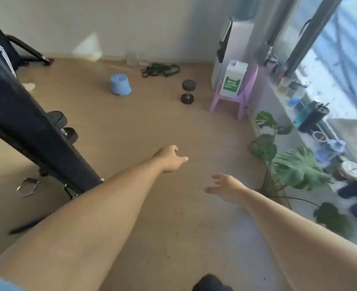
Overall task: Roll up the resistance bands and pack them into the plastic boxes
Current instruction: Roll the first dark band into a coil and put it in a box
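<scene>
your left hand [170, 159] and right hand [223, 186] reach forward with loose, spread fingers, holding nothing; the resistance bands [159, 69] lie tangled on the floor [152, 127] by the far wall, beside the clear plastic boxes [135, 58], well beyond your reach; you're likely just approaching.

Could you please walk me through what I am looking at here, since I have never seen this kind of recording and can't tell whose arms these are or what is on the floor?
There is no machine: a person wears a camera on the head, looking forward and down, so these are their own bare arms. The left hand and right hand reach out, fingers relaxed, holding nothing. Far ahead by the wall, a tangle of dark and green resistance bands lies on the floor, with what seem to be clear plastic boxes just behind; they are blurred. Nearby are a blue stool, a dumbbell, a purple stool bearing a white jug, and a plant.
</scene>
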